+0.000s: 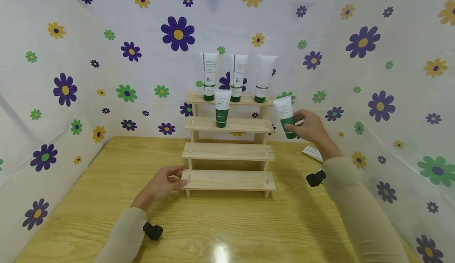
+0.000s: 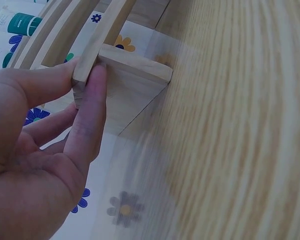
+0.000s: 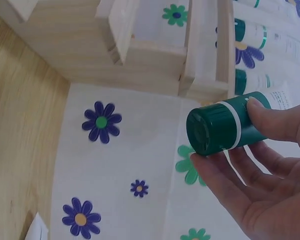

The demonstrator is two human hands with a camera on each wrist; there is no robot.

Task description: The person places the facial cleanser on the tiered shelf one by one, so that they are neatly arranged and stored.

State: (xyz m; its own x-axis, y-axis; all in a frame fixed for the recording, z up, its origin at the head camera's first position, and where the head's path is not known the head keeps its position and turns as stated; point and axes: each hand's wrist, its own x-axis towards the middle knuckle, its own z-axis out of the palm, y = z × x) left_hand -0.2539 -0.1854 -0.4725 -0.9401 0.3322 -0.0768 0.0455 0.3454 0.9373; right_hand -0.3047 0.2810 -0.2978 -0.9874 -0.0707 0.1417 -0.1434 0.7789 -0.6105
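Note:
My right hand [image 1: 310, 127] grips a white and green squeeze tube [image 1: 285, 117], cap down and tilted, in the air just right of the wooden tiered stand [image 1: 227, 152]. In the right wrist view, thumb and fingers are around the tube's green lower part [image 3: 224, 125]. My left hand [image 1: 165, 184] pinches the left end of the stand's lowest shelf; the left wrist view shows thumb and fingertips on that board [image 2: 92, 55]. One similar tube [image 1: 222, 108] stands cap down on the second shelf from the top. Three taller white tubes, such as the left one [image 1: 209, 75], stand on the top shelf.
Another white tube [image 1: 313, 153] lies on the wooden table [image 1: 220, 219] at the right, partly behind my right arm. Flower-patterned white cloth [image 1: 149, 38] surrounds the table at the back and both sides. A black wrist camera [image 1: 153, 230] sits at my left cuff.

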